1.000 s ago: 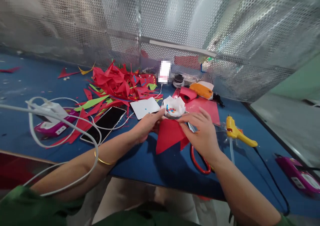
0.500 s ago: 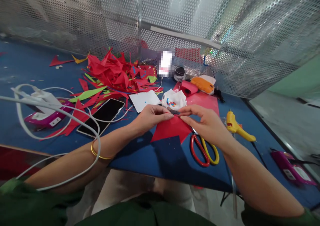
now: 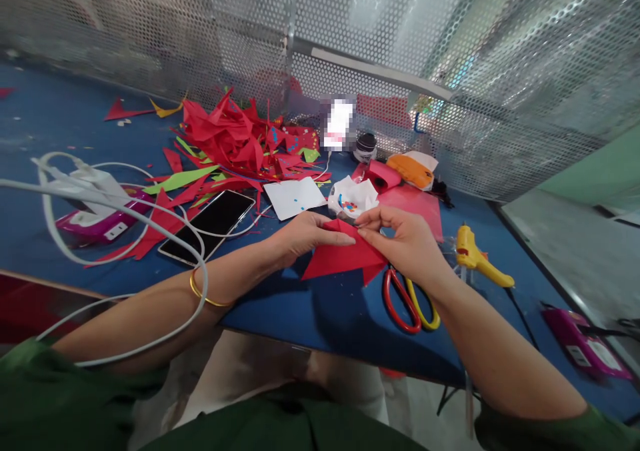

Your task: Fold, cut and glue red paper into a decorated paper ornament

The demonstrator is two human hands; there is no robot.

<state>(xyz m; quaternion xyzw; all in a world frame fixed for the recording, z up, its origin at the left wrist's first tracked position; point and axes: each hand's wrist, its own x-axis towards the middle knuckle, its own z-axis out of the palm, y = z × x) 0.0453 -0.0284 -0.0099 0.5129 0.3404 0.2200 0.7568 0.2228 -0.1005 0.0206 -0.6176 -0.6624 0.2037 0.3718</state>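
Observation:
A pointed piece of red paper (image 3: 344,256) is held above the blue table's front part. My left hand (image 3: 310,234) grips it from the left, thumb lying along its face and fingers behind. At its upper right edge my right hand (image 3: 400,238) pinches it between thumb and fingertips. Below the right hand lie scissors (image 3: 407,304) with one red and one yellow handle, their blades mostly hidden. Just beyond the hands stands a small white paper-lined bowl (image 3: 353,198) holding tiny coloured pieces. A white card (image 3: 294,199) with small blue bits lies to its left.
A heap of red paper scraps (image 3: 225,131) covers the back left. A phone (image 3: 210,224), white cables and a purple power strip (image 3: 107,221) lie at left. Right are a yellow glue gun (image 3: 475,254) and another purple power strip (image 3: 585,341). A perforated metal screen (image 3: 380,31) stands behind.
My left thumb has slid across the front of the red paper, and the paper has tilted. My right hand still pinches its upper edge. The view has shifted slightly.

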